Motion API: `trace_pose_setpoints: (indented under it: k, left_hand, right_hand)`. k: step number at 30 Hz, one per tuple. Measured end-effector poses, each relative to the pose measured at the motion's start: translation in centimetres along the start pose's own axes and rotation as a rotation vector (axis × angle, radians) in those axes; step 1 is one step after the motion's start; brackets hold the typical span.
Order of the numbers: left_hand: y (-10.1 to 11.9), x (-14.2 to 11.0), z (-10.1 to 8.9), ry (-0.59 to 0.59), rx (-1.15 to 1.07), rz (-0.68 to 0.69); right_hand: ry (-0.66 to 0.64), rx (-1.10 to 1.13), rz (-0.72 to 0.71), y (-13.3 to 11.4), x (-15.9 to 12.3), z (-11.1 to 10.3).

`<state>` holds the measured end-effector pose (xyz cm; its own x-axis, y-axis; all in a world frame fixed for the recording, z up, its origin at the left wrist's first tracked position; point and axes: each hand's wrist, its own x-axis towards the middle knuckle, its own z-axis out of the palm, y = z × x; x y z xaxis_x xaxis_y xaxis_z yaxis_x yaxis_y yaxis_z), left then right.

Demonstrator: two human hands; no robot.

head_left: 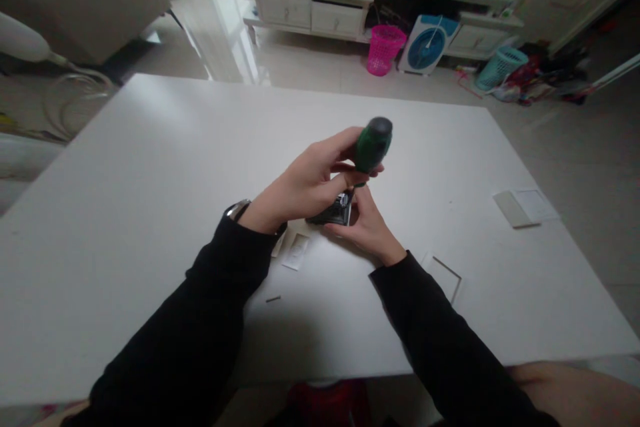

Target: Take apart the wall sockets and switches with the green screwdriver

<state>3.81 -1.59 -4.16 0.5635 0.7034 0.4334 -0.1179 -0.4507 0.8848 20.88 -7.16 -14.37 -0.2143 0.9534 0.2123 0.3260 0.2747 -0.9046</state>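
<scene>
My left hand [313, 177], with a watch [237, 209] on its wrist, is closed round a green screwdriver [371, 147] with a dark handle end. The screwdriver points down, and its shaft runs to a small black block with metal parts [336, 211], which looks like the back of a wall switch or socket. My right hand [367, 223] grips that block from the right, low on the table. Part of the block is hidden by my left hand. Below my left wrist lie a small white plate [297, 251] and a single screw [273, 299].
The white table [125, 213] carries a thin square frame [457, 277] by my right sleeve and flat white and beige plates [517, 208] at the right. Beyond the table, a pink basket [385, 50], a blue-and-white fan [427, 45] and a cabinet [307, 7] stand on the floor.
</scene>
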Motion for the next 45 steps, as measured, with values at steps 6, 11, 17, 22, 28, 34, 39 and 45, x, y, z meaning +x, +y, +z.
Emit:
trace_pose_setpoints:
  k: [6, 11, 17, 22, 28, 34, 39, 45]
  left_hand:
    - [0.1, 0.5, -1.3, 0.333, -0.211, 0.111]
    - [-0.4, 0.5, -2.1, 0.412, -0.171, -0.008]
    - [-0.9, 0.2, -2.5, 0.484, 0.248, -0.049]
    - [-0.3, -0.9, -2.4, 0.444, 0.625, -0.170]
    - [-3.1, -3.4, -2.6, 0.242, 0.757, -0.296]
    - [-3.9, -4.6, -2.8, 0.048, 0.569, -0.286]
    - [-3.9, -4.5, -2.5, 0.026, 0.487, -0.269]
    - [-4.0, -4.5, -2.3, -0.020, 0.391, -0.222]
  right_hand:
    - [0.029, -0.052, -0.036, 0.5, -0.2, -0.1]
    - [0.011, -0.075, -0.070, 1.0, -0.3, 0.0]
    - [0.083, -0.047, -0.091, 1.3, -0.1, 0.3]
    - [0.149, 0.002, -0.047, 1.1, 0.0, 0.2]
    - [0.177, 0.025, -0.048, 1.6, -0.1, 0.2]
    - [0.249, 0.155, 0.001, 2.1, -0.2, 0.3]
    - [0.236, 0.284, 0.024, 2.3, -0.4, 0.3]
    - [0.248, 0.335, -0.036, 2.3, -0.3, 0.3]
